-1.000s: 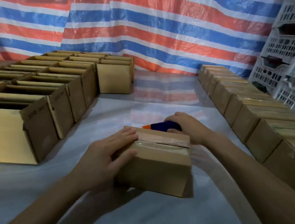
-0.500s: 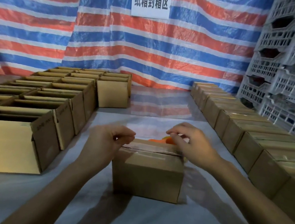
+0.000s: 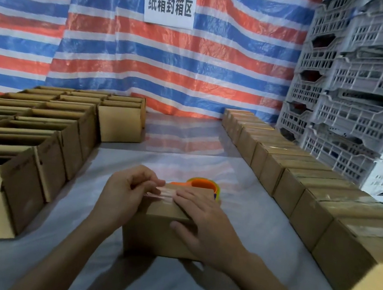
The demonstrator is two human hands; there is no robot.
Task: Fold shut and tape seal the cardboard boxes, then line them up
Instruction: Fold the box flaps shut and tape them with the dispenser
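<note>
The left hand point(image 3: 124, 194) reaches in from below with its wrist bent and its fingers curled in. Its grip pinches the end of a clear, glossy tape strip point(image 3: 161, 192) at the top left edge of a small cardboard box point(image 3: 153, 235). The right hand point(image 3: 201, 225) lies flat, just right of that grip. Its straight fingers press on the box top and its thumb is down on the front face, so it grasps nothing.

The box is plain brown, matte and square-cornered, and it sits under both hands on the table point(image 3: 246, 238), which has a smooth, pale, shiny cover. Just beyond the grip, touching the far side of the box, is a rounded orange plastic tape dispenser point(image 3: 202, 185). Well left of the grip stand rows of open boxes point(image 3: 58, 141). Well right of it, 1 row of sealed boxes point(image 3: 314, 194) shows taped tops. Behind that row are stacked white slotted plastic crates point(image 3: 364, 95).
</note>
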